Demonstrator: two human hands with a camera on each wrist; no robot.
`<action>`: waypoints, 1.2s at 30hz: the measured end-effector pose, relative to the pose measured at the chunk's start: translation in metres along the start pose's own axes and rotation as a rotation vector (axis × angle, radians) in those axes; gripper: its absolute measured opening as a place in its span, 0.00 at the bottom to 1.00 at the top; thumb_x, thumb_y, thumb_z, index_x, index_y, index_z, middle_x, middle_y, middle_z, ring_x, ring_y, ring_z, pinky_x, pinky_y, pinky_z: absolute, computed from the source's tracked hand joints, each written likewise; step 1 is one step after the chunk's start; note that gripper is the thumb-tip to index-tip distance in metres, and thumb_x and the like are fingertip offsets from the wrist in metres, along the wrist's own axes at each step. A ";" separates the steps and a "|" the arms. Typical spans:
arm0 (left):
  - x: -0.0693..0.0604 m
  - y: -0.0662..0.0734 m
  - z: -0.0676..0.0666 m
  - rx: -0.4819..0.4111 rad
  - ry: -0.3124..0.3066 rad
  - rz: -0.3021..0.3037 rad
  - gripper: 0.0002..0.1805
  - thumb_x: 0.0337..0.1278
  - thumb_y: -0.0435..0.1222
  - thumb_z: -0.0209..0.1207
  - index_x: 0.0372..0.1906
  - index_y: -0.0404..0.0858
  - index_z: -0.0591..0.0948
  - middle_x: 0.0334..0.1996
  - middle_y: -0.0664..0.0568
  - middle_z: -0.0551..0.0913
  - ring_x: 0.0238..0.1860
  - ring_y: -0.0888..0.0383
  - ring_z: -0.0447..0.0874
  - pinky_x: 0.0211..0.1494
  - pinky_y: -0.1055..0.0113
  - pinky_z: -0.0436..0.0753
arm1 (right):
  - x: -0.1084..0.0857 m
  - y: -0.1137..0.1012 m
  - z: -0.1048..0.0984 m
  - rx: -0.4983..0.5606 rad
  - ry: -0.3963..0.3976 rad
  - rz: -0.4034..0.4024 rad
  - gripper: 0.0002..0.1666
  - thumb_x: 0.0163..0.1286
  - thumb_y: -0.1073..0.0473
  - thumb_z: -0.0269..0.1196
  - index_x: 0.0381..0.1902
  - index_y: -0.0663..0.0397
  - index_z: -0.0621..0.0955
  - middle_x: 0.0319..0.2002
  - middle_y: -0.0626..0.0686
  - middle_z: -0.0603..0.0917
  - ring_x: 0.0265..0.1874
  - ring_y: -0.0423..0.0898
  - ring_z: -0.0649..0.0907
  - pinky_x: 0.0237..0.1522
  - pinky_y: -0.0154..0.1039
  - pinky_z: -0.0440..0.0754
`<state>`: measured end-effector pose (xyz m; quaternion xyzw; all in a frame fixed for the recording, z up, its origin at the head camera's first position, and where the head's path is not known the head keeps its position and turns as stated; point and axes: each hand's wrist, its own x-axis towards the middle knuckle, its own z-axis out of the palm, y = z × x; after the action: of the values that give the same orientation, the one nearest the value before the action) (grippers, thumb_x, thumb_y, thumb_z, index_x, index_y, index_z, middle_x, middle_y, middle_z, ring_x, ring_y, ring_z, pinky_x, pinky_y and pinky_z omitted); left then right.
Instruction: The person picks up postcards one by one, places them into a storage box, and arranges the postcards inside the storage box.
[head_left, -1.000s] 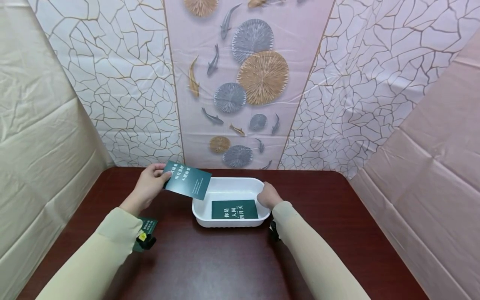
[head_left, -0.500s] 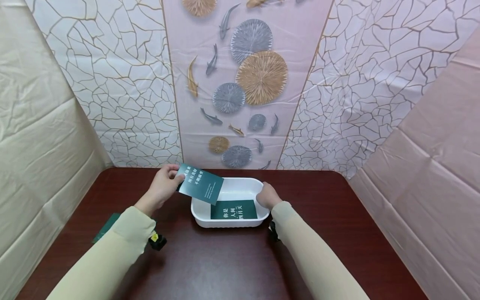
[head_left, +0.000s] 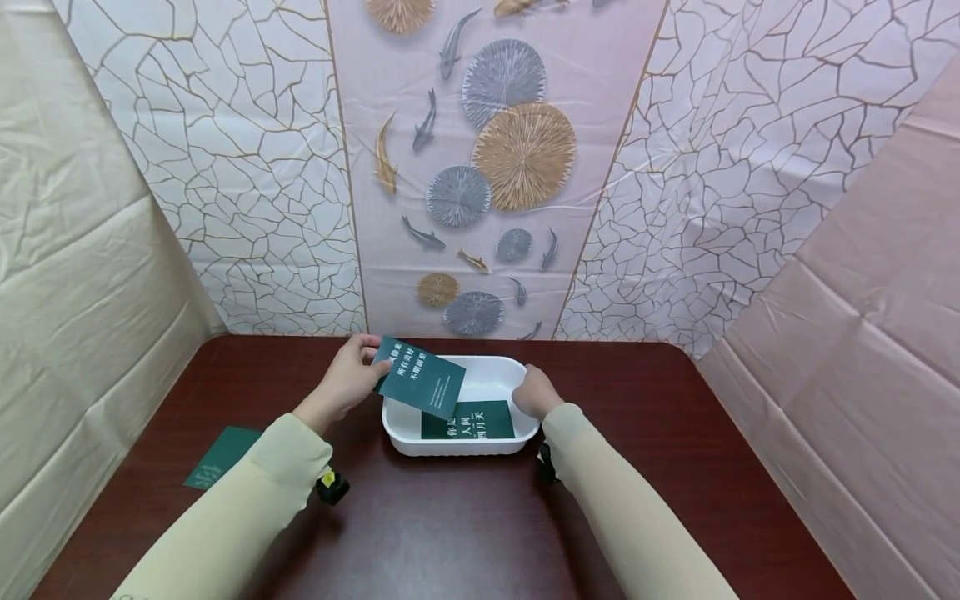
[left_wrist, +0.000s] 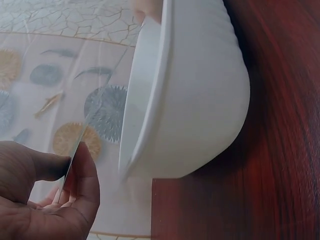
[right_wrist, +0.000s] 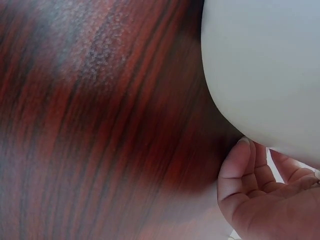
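Note:
My left hand point(head_left: 345, 379) pinches a dark green printed card point(head_left: 429, 382) by one corner between thumb and fingers. That card hangs tilted over the left part of a white oblong tray point(head_left: 495, 367). In the left wrist view the card point(left_wrist: 75, 150) shows edge-on, as a thin line. Another green card point(head_left: 491, 419) with white characters lies flat in the tray, partly covered by the held one. Whether the two touch, I cannot tell. At the tray's right end, my right hand point(head_left: 537, 392) grips the rim. Curled fingers point(right_wrist: 237, 170) press the outer wall in the right wrist view.
A further green card point(head_left: 223, 454) lies on the left of the dark red table point(head_left: 420, 525), partly behind my left sleeve point(head_left: 232, 500). Patterned cloth point(head_left: 270, 167) hangs behind the table's far edge, and beige cloth walls point(head_left: 862, 333) flank both sides.
My left hand has moved right with the card, from beside the tray to over it. The card on the table shows more from under the sleeve. My right hand stays at the rim.

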<state>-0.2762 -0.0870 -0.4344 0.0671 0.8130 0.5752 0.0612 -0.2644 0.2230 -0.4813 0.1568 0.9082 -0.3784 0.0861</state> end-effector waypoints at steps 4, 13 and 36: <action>0.001 0.001 0.010 0.033 -0.019 0.010 0.26 0.66 0.30 0.55 0.65 0.35 0.62 0.46 0.40 0.79 0.40 0.50 0.81 0.39 0.62 0.83 | 0.001 0.002 0.000 -0.001 0.000 -0.008 0.38 0.67 0.71 0.53 0.73 0.67 0.55 0.70 0.65 0.61 0.65 0.59 0.67 0.61 0.56 0.68; 0.004 0.004 0.034 0.086 -0.092 -0.001 0.33 0.67 0.30 0.55 0.73 0.46 0.59 0.49 0.40 0.73 0.42 0.49 0.80 0.35 0.62 0.83 | 0.001 0.001 -0.001 0.002 0.006 0.008 0.39 0.67 0.70 0.54 0.73 0.66 0.54 0.70 0.65 0.61 0.65 0.58 0.67 0.61 0.56 0.67; 0.010 -0.006 0.076 0.239 -0.130 0.038 0.28 0.57 0.28 0.62 0.61 0.37 0.67 0.55 0.37 0.72 0.55 0.45 0.73 0.55 0.52 0.74 | -0.004 -0.004 -0.001 0.000 0.008 0.018 0.39 0.66 0.70 0.57 0.73 0.64 0.56 0.67 0.64 0.65 0.61 0.57 0.70 0.60 0.57 0.69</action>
<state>-0.2729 -0.0166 -0.4656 0.1262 0.8686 0.4697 0.0943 -0.2624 0.2208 -0.4768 0.1667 0.9071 -0.3770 0.0858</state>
